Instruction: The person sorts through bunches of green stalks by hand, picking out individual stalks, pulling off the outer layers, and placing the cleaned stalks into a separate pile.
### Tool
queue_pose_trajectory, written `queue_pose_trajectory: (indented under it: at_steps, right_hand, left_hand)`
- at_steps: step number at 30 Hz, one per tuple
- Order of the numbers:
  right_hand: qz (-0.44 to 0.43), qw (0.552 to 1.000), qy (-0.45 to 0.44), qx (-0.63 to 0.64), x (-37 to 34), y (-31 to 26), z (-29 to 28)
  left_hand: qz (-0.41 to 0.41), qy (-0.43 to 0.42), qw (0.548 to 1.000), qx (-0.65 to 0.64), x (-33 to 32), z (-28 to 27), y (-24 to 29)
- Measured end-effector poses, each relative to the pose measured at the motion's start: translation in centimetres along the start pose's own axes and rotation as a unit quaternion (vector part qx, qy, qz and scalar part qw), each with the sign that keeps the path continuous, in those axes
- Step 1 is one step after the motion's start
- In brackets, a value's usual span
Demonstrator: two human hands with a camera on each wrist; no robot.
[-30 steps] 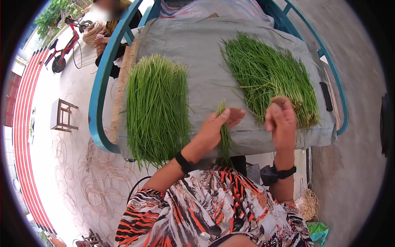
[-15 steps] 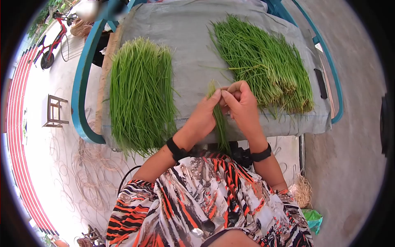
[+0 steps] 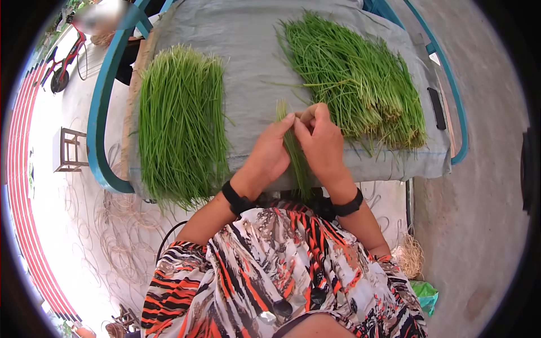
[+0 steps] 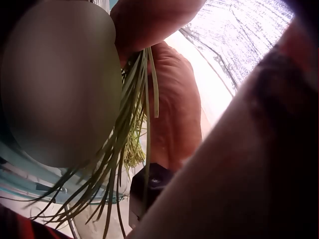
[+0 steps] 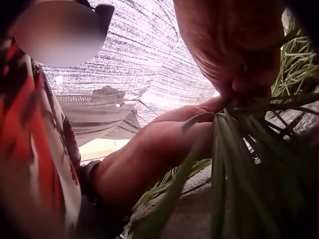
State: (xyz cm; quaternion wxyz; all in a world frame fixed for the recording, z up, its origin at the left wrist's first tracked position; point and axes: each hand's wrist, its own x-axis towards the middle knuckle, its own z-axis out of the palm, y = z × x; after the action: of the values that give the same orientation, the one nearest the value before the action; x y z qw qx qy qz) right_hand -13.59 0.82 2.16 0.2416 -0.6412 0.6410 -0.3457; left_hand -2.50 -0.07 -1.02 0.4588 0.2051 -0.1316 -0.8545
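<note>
A small bunch of green stalks [image 3: 293, 152] hangs between the two hands, pale ends up, over the front edge of the grey cloth [image 3: 253, 73]. The left hand [image 3: 269, 149] grips it with thumb and fingers near the pale end. Against the left fingertips, the right hand [image 3: 321, 142] pinches with thumb and forefinger; what lies between those tips is hidden. In the left wrist view the stalks [image 4: 117, 134] fan downward below the hands. The right wrist view has the left hand [image 5: 159, 144] around the stalks [image 5: 234, 169].
A neat pile of stalks [image 3: 181, 124] lies at the cloth's left, a looser pile [image 3: 360, 79] at its right. A black phone-like object [image 3: 436, 109] is near the right edge. Blue rails [image 3: 97, 129] flank the cloth. A stool [image 3: 70, 149] stands on the floor at left.
The right hand has come from beside the right pile to meet the left hand at the small bunch. The head view has shifted, so the piles appear further left and higher.
</note>
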Motion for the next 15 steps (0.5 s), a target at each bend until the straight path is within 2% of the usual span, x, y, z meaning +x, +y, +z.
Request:
queue_pose_trajectory:
  at_steps: [3, 5, 8, 11, 15]
  right_hand:
    - [-0.036, 0.997, -0.009, 0.072, -0.4, 0.9, 0.0]
    - [-0.033, 0.986, -0.015, 0.161, -0.9, 1.2, -0.5]
    - [0.108, 0.964, -0.085, 0.229, -1.7, 1.2, -3.1]
    - [0.130, 0.941, -0.078, 0.301, -2.8, 2.1, -4.7]
    - [0.136, 0.936, -0.055, 0.320, -4.0, 3.5, -6.5]
  left_hand:
    - [0.031, -0.039, 0.998, 0.024, 0.4, -1.2, 0.0]
    - [0.035, -0.005, 0.999, -0.040, 0.5, -1.2, 0.4]
    - [0.050, 0.013, 0.994, -0.096, 0.7, -1.3, 1.2]
    - [0.063, -0.002, 0.990, -0.127, 0.8, -1.6, 1.8]
    - [0.060, -0.047, 0.985, -0.153, 0.7, -1.8, 2.3]
